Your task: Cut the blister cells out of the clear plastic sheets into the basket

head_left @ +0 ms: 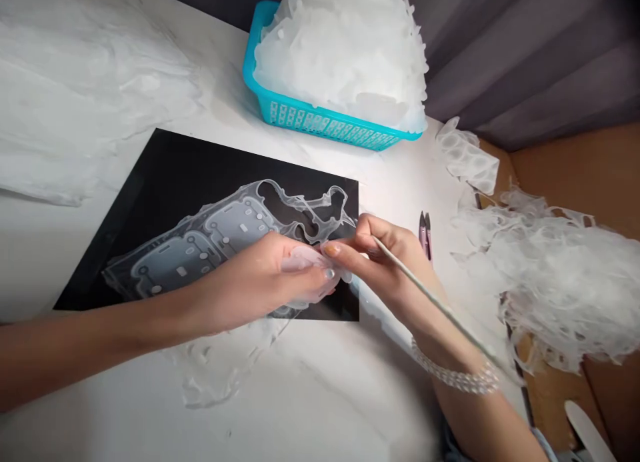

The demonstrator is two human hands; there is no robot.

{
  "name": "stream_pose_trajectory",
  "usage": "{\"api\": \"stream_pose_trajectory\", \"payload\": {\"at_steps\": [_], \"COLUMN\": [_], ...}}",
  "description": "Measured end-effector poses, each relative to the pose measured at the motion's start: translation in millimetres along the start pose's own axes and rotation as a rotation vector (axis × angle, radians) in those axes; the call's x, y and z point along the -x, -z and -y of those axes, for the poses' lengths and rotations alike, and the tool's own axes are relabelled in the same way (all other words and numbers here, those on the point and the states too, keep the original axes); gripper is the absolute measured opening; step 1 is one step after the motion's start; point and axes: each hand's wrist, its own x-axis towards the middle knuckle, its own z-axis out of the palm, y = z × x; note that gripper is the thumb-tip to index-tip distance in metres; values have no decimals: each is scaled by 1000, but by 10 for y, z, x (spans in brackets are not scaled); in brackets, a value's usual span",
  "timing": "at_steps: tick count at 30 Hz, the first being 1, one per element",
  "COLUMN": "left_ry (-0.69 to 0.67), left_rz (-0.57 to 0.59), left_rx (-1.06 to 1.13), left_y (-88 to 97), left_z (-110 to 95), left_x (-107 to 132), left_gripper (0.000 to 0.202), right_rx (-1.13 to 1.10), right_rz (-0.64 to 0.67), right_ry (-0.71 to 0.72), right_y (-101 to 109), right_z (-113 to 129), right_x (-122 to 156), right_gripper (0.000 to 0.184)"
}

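My left hand (pixel 255 275) is closed on a small translucent, rubbery moulded piece (pixel 300 257), held over the black mat (pixel 185 162). Fingers of my right hand (pixel 395 265) pinch at that piece's right edge. A thin pale stick (pixel 433 299) also sits in the right hand, its long end slanting back over the wrist. Under the left hand lies a clear moulded sheet (pixel 240 225) with rounded panels and small holes. Its thin cut-out frame (pixel 313 209) stretches toward my right fingertips. The stick's tip is hidden by my fingers.
A turquoise basket (pixel 320 125) heaped with translucent pieces (pixel 340 49) stands at the back. Stacked clear sheets (pixel 80 95) lie at left. Small snips (pixel 425 235) rest right of the mat. Tangled clear scraps (pixel 565 275) pile over a cardboard box (pixel 575 175) at right.
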Motion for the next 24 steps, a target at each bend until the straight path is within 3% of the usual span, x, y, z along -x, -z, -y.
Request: {"api": "stream_pose_trajectory", "payload": {"at_steps": [3,5,12,14,19,24], "left_ry": [102,125,143,107,3,-42], "left_rz": [98,84,12,-76,-289,-155], "left_rx": [63,89,47,38,186,271], "left_y": [16,21,-8,-5,53,66], "left_z": [-44,-56,-63,-22,169,197], "left_x": [-17,-20,26,28,25,76], "left_gripper": [31,30,37,36,35,36], "right_rx": [-172,-192,217,312,365,432], "right_rz": [34,-2,-251,-300,-374,-382], "right_ry": [-12,11,266,285,124,108], "right_y": [-97,-130,-205,-137,220,326], "right_z": [8,12,-32,-127,-376,-281], "right_x": [-9,14,144,108,-87,-40], "right_gripper": [46,45,39,38,38,38]}}
